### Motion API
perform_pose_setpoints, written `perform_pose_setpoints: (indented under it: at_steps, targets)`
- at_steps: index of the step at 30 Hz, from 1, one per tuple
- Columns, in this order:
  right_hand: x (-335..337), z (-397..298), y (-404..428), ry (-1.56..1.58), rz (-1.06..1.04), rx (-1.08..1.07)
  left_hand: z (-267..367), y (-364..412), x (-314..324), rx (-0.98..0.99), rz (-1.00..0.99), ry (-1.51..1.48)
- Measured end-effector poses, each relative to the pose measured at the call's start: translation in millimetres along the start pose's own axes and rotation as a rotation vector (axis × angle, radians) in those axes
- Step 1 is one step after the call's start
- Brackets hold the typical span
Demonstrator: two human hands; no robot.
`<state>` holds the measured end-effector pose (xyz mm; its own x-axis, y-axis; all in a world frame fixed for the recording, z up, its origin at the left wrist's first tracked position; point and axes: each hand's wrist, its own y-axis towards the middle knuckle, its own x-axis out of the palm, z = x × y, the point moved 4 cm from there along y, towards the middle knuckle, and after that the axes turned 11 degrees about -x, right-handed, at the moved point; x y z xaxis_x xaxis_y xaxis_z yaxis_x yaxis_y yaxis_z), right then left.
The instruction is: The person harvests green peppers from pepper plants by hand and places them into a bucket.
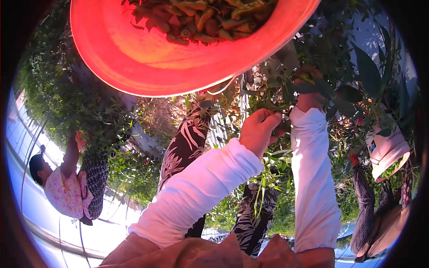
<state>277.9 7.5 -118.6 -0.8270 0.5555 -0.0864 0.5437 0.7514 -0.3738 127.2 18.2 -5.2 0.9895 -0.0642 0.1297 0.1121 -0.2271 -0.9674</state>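
My left hand [260, 130] is closed, thumb and fingertips pinched together at a thin leafy stem of a pepper plant [273, 90]. Higher up and to the right, my right hand [308, 88] is curled among dark leaves. A small yellow-green thing, seemingly a green pepper [306, 79], shows in its grip; leaves and shade hide part of the fingers. White sleeve covers run along both forearms. Above my hands stands a large red plastic bucket [134, 70], tilted in view, with a heap of green peppers [207, 21] inside.
Patterned dark trousers [186, 144] show beneath my arms. At the left, a person [65, 187] in a pink patterned top bends towards the plants. On the right are a white bucket [388, 150] bearing writing, with green contents, and another person's striped trouser leg [362, 207].
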Motion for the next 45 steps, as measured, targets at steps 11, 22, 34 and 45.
perform_pose_setpoints:
  at_steps: [11,22,34,45]
  targets:
    - [19,-71,-52,-0.226,-0.061,0.175,-3,2,-4,-0.037,-0.051,-0.268]
    - [3,15,66,-1.217,-0.595,-0.427,11,-2,-22,0.123,0.038,-0.47]
    - [5,-6,58,-1.617,-0.639,-0.463,27,4,-39,0.205,0.033,-0.553]
    - [-11,-35,74,-0.997,-0.545,-0.452,31,6,-42,0.22,0.066,-0.54]
